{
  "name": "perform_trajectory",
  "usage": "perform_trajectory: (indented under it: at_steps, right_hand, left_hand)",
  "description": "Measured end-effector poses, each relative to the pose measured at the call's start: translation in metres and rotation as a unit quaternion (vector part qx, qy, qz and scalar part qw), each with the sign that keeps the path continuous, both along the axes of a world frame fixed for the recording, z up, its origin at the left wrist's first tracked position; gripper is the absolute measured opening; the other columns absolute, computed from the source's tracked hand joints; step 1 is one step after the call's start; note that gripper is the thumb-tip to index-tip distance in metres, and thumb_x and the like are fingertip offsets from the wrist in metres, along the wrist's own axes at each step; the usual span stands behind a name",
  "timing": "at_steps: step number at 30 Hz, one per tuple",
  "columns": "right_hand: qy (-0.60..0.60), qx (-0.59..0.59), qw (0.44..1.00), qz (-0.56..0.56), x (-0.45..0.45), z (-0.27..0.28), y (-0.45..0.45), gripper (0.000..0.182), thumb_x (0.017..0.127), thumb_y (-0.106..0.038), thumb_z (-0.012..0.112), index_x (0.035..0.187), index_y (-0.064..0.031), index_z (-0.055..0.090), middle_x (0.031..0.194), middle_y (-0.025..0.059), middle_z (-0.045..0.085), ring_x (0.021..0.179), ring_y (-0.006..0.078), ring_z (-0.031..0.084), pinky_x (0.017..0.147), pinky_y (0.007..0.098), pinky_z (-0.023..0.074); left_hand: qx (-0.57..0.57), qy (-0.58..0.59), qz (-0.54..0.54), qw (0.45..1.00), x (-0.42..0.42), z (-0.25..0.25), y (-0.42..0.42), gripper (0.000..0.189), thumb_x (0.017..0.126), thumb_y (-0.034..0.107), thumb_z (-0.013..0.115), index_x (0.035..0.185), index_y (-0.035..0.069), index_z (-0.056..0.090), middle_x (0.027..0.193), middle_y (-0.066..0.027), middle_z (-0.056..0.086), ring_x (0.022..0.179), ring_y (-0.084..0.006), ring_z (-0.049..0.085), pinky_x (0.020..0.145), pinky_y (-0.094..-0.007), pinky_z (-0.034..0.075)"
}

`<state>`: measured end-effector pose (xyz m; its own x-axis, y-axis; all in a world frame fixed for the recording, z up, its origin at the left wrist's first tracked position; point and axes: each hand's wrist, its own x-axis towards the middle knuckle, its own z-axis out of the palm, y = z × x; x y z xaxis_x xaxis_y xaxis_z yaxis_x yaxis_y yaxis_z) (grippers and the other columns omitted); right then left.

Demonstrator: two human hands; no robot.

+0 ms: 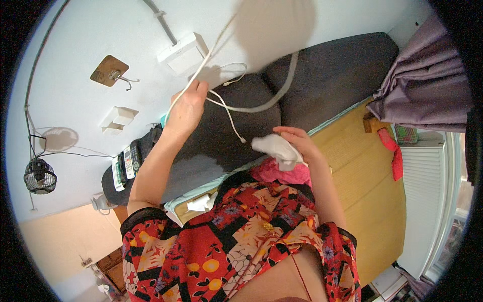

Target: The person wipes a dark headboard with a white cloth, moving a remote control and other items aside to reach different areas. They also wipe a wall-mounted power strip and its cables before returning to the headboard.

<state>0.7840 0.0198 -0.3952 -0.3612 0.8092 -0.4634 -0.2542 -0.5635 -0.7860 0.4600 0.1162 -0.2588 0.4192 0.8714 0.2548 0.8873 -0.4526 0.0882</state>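
My left hand [189, 104] is raised near the wall and closed on a white cable [193, 77]. One length of it runs up across the wall, and a loop bends right over the dark headboard [324, 71]. A thinner end with a small plug [242, 140] hangs between my hands. A white cloth or tissue [277, 148], slightly blurred, is held in my right hand [298, 141], above a pink cloth [279, 171] by my lap. Another thin white cable end [228, 83] lies near the headboard's top edge.
Remote controls [131, 160] lie on the headboard's left end. A white wall switch box [183, 53], a metal hook [122, 78] and a white holder [118, 120] are on the wall. A black wire-cage lamp [40, 176] hangs far left. At right are a yellow mat [362, 188], purple curtain [422, 87] and white radiator [422, 188].
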Motion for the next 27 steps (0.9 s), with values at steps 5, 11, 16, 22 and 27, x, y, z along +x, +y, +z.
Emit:
perform_trajectory:
  at_steps: [5, 11, 16, 22, 27]
  right_hand:
    - [-0.179, -0.007, 0.983, 0.046, 0.01, -0.02, -0.006, 0.023, 0.089, -0.025, 0.07, 0.098, -0.0048, 0.077, 0.088, 0.005, 0.073, 0.079, 0.0131, 0.065, 0.072, 0.0297, 0.0528]
    - [-0.257, 0.154, 0.95, 0.084, -0.024, -0.002, -0.002, 0.025, 0.083, -0.026, 0.074, 0.092, -0.0027, 0.077, 0.082, 0.0087, 0.073, 0.08, 0.0151, 0.067, 0.074, 0.0301, 0.0532]
    - [-0.535, 0.29, 0.776, 0.168, -0.095, 0.021, -0.001, 0.039, 0.083, -0.043, 0.072, 0.089, -0.0043, 0.074, 0.084, 0.0189, 0.072, 0.081, 0.0322, 0.071, 0.072, 0.04, 0.0565]
    - [-0.619, 0.391, 0.662, 0.161, -0.126, -0.018, 0.011, 0.029, 0.085, -0.038, 0.068, 0.08, -0.0093, 0.068, 0.075, 0.0125, 0.069, 0.07, 0.0331, 0.069, 0.063, 0.0452, 0.0543]
    - [-0.621, 0.431, 0.647, 0.096, -0.102, -0.01, 0.031, 0.018, 0.083, -0.03, 0.069, 0.081, -0.0123, 0.068, 0.075, 0.0105, 0.069, 0.068, 0.0327, 0.068, 0.061, 0.0468, 0.0523]
  left_hand:
    - [-0.055, 0.203, 0.02, 0.977, -0.037, -0.053, 0.015, 0.018, 0.082, 0.001, 0.058, 0.096, 0.003, 0.068, 0.091, -0.0184, 0.067, 0.083, -0.0346, 0.069, 0.068, -0.0443, 0.057]
    - [-0.042, 0.209, 0.029, 0.977, -0.049, -0.062, 0.031, 0.015, 0.082, 0.004, 0.059, 0.092, 0.002, 0.071, 0.091, -0.0193, 0.068, 0.083, -0.0355, 0.069, 0.067, -0.0438, 0.058]
    - [-0.045, 0.22, 0.046, 0.973, -0.045, -0.063, 0.03, 0.014, 0.083, 0.006, 0.059, 0.088, 0.004, 0.072, 0.085, -0.0177, 0.07, 0.081, -0.0328, 0.071, 0.065, -0.0425, 0.058]
    - [-0.077, 0.255, 0.032, 0.963, -0.047, -0.062, 0.016, 0.011, 0.083, 0.005, 0.06, 0.085, 0.006, 0.07, 0.078, -0.0147, 0.07, 0.075, -0.0297, 0.072, 0.064, -0.0417, 0.058]
    - [-0.043, 0.194, 0.01, 0.98, -0.056, -0.083, 0.013, 0.01, 0.084, 0.004, 0.058, 0.091, 0.004, 0.065, 0.086, -0.0159, 0.067, 0.073, -0.0313, 0.071, 0.061, -0.0438, 0.057]
